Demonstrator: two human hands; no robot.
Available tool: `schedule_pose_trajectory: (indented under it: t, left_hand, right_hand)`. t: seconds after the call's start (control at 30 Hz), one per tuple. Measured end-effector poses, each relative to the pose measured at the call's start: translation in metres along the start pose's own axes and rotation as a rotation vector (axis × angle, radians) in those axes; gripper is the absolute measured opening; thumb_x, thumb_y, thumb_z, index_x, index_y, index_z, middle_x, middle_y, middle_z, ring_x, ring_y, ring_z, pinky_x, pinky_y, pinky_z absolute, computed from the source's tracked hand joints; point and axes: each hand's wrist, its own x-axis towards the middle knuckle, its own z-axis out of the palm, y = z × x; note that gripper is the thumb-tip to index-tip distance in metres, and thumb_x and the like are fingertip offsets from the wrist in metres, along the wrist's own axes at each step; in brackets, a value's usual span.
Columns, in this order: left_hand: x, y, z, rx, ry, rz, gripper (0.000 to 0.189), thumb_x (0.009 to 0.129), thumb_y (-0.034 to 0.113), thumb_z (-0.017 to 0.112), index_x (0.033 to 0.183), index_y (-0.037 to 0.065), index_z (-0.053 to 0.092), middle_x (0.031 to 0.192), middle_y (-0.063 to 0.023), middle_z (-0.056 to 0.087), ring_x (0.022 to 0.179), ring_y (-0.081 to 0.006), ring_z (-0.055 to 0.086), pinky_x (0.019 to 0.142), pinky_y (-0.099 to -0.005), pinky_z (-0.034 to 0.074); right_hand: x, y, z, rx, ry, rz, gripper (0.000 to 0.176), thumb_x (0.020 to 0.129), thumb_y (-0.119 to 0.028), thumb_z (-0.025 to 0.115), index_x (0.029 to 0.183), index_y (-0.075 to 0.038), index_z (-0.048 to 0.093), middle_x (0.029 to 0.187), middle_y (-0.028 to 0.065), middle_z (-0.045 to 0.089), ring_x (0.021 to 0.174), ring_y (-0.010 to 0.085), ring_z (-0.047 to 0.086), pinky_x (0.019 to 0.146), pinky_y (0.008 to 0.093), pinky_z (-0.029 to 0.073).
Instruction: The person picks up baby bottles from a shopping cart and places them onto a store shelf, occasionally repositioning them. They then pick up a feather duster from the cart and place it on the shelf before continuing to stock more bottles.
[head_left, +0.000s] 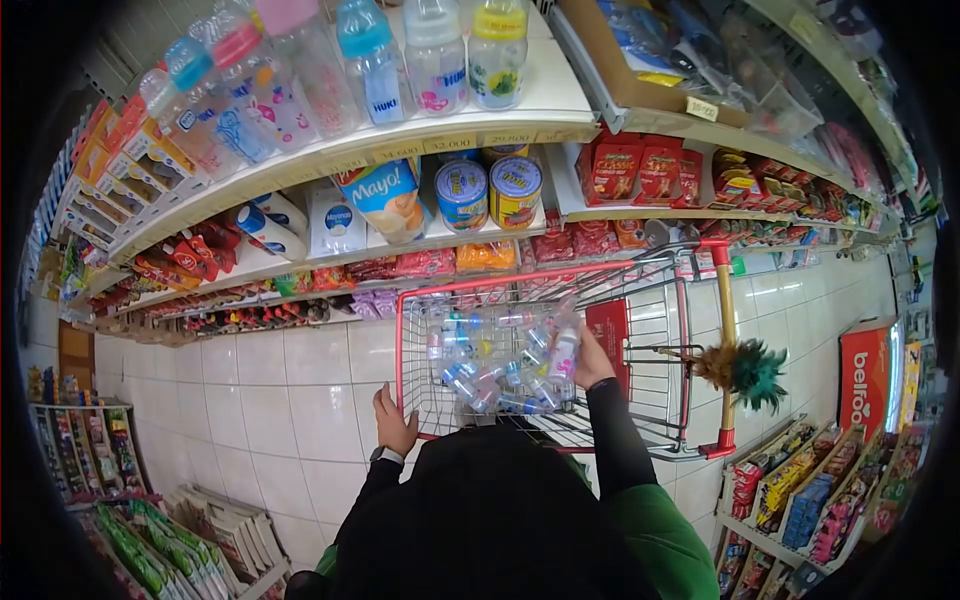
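A shopping cart [400,345] with a red rim stands before me, and several clear baby bottles [462,385] lie in its wire basket. Over the right part of that pile, my right hand [597,362] is closed round a clear baby bottle with pink print [564,357], held roughly upright. My left hand [394,425] is at the near left corner of the cart, beside the red rim, its fingers stretched out and nothing in them. Whether its palm touches the rim is not clear.
Baby bottles with coloured caps [365,60] line the upper shelf [450,135]. Below stand a Mayo pouch [383,200] and cans [515,192]. A feather duster [745,374] sits by the cart's handle [728,320]. Snack racks [800,490] stand at right, more goods at lower left.
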Motion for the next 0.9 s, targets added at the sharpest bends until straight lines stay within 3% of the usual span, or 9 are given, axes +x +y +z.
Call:
schedule_pose_trajectory:
  t: [0.07, 0.17, 0.23, 0.33, 0.43, 0.47, 0.57, 0.67, 0.9]
  left_hand:
    - [-0.007, 0.0, 0.0, -0.028, -0.039, -0.014, 0.092, 0.076, 0.006, 0.074, 0.149, -0.005, 0.018, 0.14, -0.0328, 0.032, 0.129, -0.0509, 0.037, 0.108, -0.0493, 0.037]
    - [-0.016, -0.004, 0.002, -0.004, -0.167, -0.014, 0.101, 0.079, 0.01, 0.075, 0.151, -0.005, 0.006, 0.139, -0.0355, 0.03, 0.128, -0.0526, 0.038, 0.108, -0.0492, 0.037]
    - [-0.022, -0.012, 0.014, -0.208, -0.255, -0.173, 0.107, 0.082, 0.014, 0.074, 0.152, -0.004, -0.006, 0.137, -0.0394, 0.028, 0.128, -0.0546, 0.037, 0.108, -0.0495, 0.037]
    - [-0.013, 0.0, 0.002, -0.047, -0.374, -0.194, 0.122, 0.081, 0.031, 0.078, 0.149, -0.005, -0.017, 0.138, -0.0415, 0.022, 0.129, -0.0552, 0.036, 0.11, -0.0492, 0.036]
    - [-0.007, 0.005, -0.004, 0.023, -0.517, -0.302, 0.135, 0.077, 0.047, 0.081, 0.146, -0.008, -0.022, 0.14, -0.0426, 0.017, 0.133, -0.056, 0.03, 0.113, -0.0496, 0.032]
    - [-0.006, 0.005, -0.004, 0.038, -0.532, -0.313, 0.135, 0.077, 0.047, 0.08, 0.145, -0.008, -0.023, 0.14, -0.0429, 0.016, 0.134, -0.0561, 0.028, 0.113, -0.0496, 0.031]
    - [-0.009, 0.001, -0.002, 0.046, -0.555, -0.322, 0.136, 0.078, 0.045, 0.081, 0.144, -0.008, -0.025, 0.142, -0.0432, 0.014, 0.136, -0.056, 0.023, 0.115, -0.0492, 0.029]
    - [-0.009, 0.004, -0.001, -0.032, -0.531, -0.379, 0.135, 0.077, 0.037, 0.083, 0.144, -0.007, -0.025, 0.143, -0.0417, 0.01, 0.139, -0.0539, 0.021, 0.116, -0.0477, 0.028]
    - [-0.006, 0.008, -0.002, -0.002, -0.538, -0.407, 0.135, 0.077, 0.038, 0.083, 0.145, -0.005, -0.026, 0.144, -0.0415, 0.01, 0.141, -0.0528, 0.019, 0.116, -0.0458, 0.029]
  right_hand:
    - [0.034, 0.035, -0.081, -0.293, 0.13, 0.002, 0.038, 0.094, -0.027, 0.065, 0.126, -0.01, 0.054, 0.103, 0.0081, 0.064, 0.086, 0.0207, 0.064, 0.074, 0.0355, 0.056]
    - [0.026, 0.07, -0.109, -0.636, 0.391, 0.115, 0.043, 0.089, -0.023, 0.068, 0.124, -0.004, 0.053, 0.1, 0.0128, 0.064, 0.085, 0.0259, 0.065, 0.081, 0.043, 0.055]
    - [0.045, 0.112, -0.173, -1.623, 0.687, 0.081, 0.045, 0.084, -0.02, 0.07, 0.123, -0.004, 0.053, 0.105, 0.0164, 0.063, 0.09, 0.0313, 0.064, 0.086, 0.0477, 0.054]
    - [0.059, 0.14, -0.178, -1.724, 0.842, 0.183, 0.049, 0.08, -0.019, 0.073, 0.123, -0.007, 0.054, 0.111, 0.0204, 0.061, 0.1, 0.0377, 0.062, 0.091, 0.05, 0.051]
    - [0.088, 0.155, -0.172, -1.983, 0.85, -0.188, 0.054, 0.076, -0.019, 0.074, 0.125, -0.009, 0.053, 0.119, 0.0223, 0.058, 0.107, 0.041, 0.06, 0.094, 0.0493, 0.05]
    - [0.094, 0.145, -0.158, -2.141, 0.499, -0.014, 0.059, 0.074, -0.017, 0.074, 0.127, -0.01, 0.052, 0.124, 0.024, 0.055, 0.115, 0.0425, 0.056, 0.093, 0.0494, 0.05]
    - [0.131, 0.165, -0.148, -1.827, 0.117, 0.076, 0.059, 0.074, -0.021, 0.075, 0.129, -0.015, 0.054, 0.125, 0.0258, 0.053, 0.117, 0.0443, 0.054, 0.092, 0.0501, 0.05]
    - [0.147, 0.182, -0.125, -1.864, 0.082, 0.248, 0.062, 0.072, -0.027, 0.078, 0.129, -0.021, 0.055, 0.121, 0.0283, 0.054, 0.116, 0.0457, 0.054, 0.094, 0.05, 0.05]
    - [0.145, 0.193, -0.11, -1.754, 0.036, 0.152, 0.052, 0.078, -0.033, 0.076, 0.125, -0.022, 0.056, 0.114, 0.0259, 0.059, 0.109, 0.0413, 0.06, 0.089, 0.0477, 0.051]
